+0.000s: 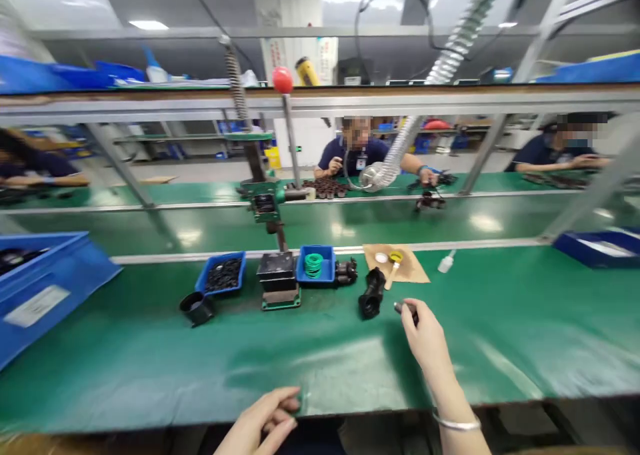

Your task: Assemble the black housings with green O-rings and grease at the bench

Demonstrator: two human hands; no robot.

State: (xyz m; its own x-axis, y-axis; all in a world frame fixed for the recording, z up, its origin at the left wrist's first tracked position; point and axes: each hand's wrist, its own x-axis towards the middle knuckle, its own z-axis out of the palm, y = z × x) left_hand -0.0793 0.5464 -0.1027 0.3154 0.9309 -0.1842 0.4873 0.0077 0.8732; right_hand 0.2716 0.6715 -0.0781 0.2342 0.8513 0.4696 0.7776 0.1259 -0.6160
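While the right hand (pixel 425 332) is clamping a small dark cylinder (pixel 399 306), the left hand (pixel 263 420) is holding its fingers apart. A blue plastic bin (pixel 80 263) is bearing an unreadable white label (pixel 37 306).

The head view looks forward and down over hands (pixel 428 335) and bench (pixel 280 348).

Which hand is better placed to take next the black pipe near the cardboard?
Probably the right hand: it is nearer the pipe, though it seems to hold a small part. The left hand looks empty but is farther away.
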